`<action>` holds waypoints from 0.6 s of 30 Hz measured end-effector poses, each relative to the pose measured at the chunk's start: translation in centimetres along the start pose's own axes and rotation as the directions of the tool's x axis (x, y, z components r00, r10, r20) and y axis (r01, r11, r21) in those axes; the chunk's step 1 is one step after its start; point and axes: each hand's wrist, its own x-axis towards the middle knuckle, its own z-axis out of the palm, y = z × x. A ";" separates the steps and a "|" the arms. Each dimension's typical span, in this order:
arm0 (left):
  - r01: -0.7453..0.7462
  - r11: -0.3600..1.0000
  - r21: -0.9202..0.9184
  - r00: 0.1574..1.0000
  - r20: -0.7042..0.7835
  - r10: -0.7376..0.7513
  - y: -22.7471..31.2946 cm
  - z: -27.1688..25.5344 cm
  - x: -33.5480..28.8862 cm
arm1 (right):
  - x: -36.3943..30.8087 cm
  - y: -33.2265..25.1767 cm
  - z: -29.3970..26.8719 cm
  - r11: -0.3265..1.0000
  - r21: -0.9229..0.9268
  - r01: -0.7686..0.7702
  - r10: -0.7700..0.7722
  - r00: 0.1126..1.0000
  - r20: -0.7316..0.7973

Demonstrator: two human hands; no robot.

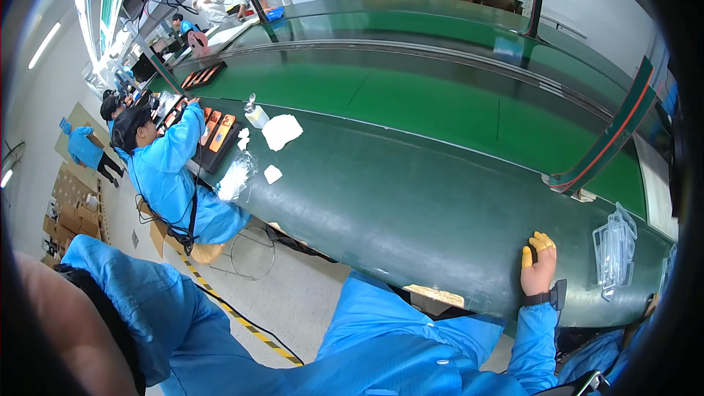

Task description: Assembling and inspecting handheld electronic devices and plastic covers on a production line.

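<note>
My right hand (539,264) rests on the green tabletop (381,205) near its front edge, at the right. Yellow finger cots cover its fingertips, the thumb stands apart from the fingers, and it holds nothing. A black band circles that wrist. Nearest to it, on its right, lies a loose pile of clear plastic trays or frames (614,249). My left hand (62,323) is raised very close at the lower left; only bare skin past a dark cuff shows, and its fingers are out of sight.
A co-worker in blue (165,169) sits at the left by a black tray of orange phone-like pieces (218,132). Nearby are a dispenser bottle (256,114), white wipes (281,132) and crumpled clear film (236,177). A green conveyor belt (411,110) runs behind; a dark post (612,136) stands right.
</note>
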 end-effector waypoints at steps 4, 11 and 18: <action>-0.006 1.000 -0.012 1.000 -0.007 0.006 -0.1 -0.1 -0.2 | 0.1 0.0 0.1 1.000 0.005 0.009 -0.009 1.000 0.011; 0.003 1.000 -0.018 1.000 -0.025 -0.003 0.5 -0.4 -0.4 | -0.1 0.0 0.2 1.000 0.016 0.003 -0.003 1.000 0.015; 0.021 1.000 0.009 0.999 -0.039 -0.021 1.4 -1.1 -0.3 | 0.0 0.3 0.5 1.000 0.016 0.003 -0.004 1.000 0.023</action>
